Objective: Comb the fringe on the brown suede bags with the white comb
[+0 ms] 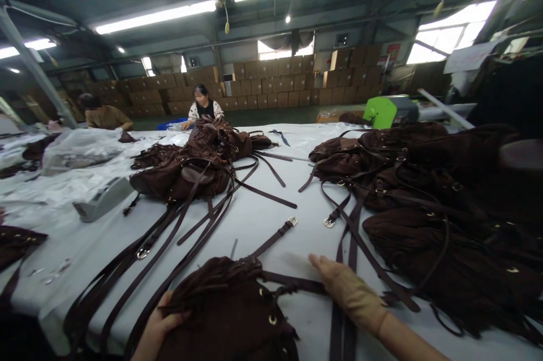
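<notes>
At the near edge of the table lies a dark brown fabric bag [229, 316] with a gathered top and metal eyelets. My left hand [163, 324] grips its left side, the thumb over the fabric. To the right of the bag, my right hand [345, 290] is stretched out, fingers extended, with what looks like a beige covering on it. The bag's dark strap [297, 280] runs up to this hand, and I cannot make out whether it lies under the palm. Beyond the bag, a short buckled strap [274, 238] points away from me.
Brown bags with long trailing straps are heaped left [190, 171] and right [449, 225] on the white table [271, 180]. A grey tape dispenser [104, 200] stands at left, near clear plastic [80, 149]. Two people work across the table. Stacked cartons [271, 86] line the back.
</notes>
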Motion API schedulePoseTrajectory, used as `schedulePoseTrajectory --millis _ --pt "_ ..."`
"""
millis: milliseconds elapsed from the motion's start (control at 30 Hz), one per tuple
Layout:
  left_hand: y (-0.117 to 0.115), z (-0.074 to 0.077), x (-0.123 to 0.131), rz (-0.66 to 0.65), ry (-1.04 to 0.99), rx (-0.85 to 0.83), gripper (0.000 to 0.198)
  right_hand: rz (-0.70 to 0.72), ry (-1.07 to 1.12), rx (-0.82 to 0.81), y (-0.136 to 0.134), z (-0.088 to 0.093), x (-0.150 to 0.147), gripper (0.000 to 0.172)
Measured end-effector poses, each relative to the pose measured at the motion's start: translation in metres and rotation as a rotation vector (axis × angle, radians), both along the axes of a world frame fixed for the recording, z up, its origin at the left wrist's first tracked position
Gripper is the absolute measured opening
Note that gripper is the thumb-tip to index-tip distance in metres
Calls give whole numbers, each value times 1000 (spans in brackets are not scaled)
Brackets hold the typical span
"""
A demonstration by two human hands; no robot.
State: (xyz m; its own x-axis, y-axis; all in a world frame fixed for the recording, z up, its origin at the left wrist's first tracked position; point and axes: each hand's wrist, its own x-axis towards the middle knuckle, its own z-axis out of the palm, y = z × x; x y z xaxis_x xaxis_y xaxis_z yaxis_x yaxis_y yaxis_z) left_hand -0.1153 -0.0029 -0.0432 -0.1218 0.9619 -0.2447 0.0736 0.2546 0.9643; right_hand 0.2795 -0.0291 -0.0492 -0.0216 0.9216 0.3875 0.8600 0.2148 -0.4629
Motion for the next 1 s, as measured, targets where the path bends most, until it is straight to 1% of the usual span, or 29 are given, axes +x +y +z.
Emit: schedulePoseTrajectory --millis 67,100,133,167,233,267,300,333,367,400,467,500,533,567,600,633,667,700,767,800,833,900,933,967,1000 --pt "-9 1 -14 72 36 -3 57 -52 17 -19 0 7 21 30" --pt "-14 0 -17 78 52 12 61 -71 21 -26 0 12 22 25" --pt "-20 -1 -19 55 64 37 67 -91 46 -36 -1 19 17 22" --pt "-24 -2 -21 3 73 67 74 -96 86 -50 -2 27 6 23" --pt "-28 2 -25 -120 115 113 88 -44 184 -79 -6 41 -25 28" --pt "-27 7 -27 -157 151 127 91 29 217 -85 -8 46 -43 28" --pt "-24 14 -29 -171 196 140 89 111 223 -76 -10 48 -61 28" --pt "-21 22 -29 -175 253 153 85 187 213 -57 -12 45 -77 27" --pt "-17 32 -26 -176 320 174 79 248 191 -41 -14 39 -92 26" --pt "-13 40 -21 -203 396 194 71 296 155 -22 -16 28 -104 25" --pt "-11 53 -1 -385 572 216 53 341 27 25 -20 -1 -123 25" --pt "-12 56 10 -508 671 211 43 340 -71 65 -22 -17 -128 27" --pt "-16 56 22 -594 784 206 37 321 -164 96 -24 -31 -131 31" --pt "-21 54 32 -645 897 202 34 288 -244 121 -27 -42 -133 35" --pt "-27 51 38 -656 995 201 33 246 -300 135 -29 -50 -132 37" --pt "-33 46 42 -629 1054 207 33 211 -331 133 -31 -55 -131 39" --pt "-40 41 42 -596 1050 209 35 192 -346 127 -33 -56 -129 40" --pt "-46 37 38 -578 977 196 38 184 -355 127 -34 -55 -129 41" --pt "-57 31 18 -548 689 105 43 194 -343 139 -37 -49 -132 42" --pt "-63 31 4 -504 526 38 46 206 -315 156 -37 -46 -138 40" --pt "-70 32 -14 -432 373 -30 48 228 -275 182 -38 -44 -148 38" --pt "-89 43 -58 -228 155 -143 53 318 -198 237 -38 -43 -178 36" --pt "-102 51 -82 -105 114 -169 54 390 -178 250 -38 -44 -197 38" --pt "-118 62 -106 17 127 -178 55 469 -172 253 -39 -44 -217 41" --pt "-137 72 -129 129 191 -178 55 543 -168 247 -39 -44 -237 44"
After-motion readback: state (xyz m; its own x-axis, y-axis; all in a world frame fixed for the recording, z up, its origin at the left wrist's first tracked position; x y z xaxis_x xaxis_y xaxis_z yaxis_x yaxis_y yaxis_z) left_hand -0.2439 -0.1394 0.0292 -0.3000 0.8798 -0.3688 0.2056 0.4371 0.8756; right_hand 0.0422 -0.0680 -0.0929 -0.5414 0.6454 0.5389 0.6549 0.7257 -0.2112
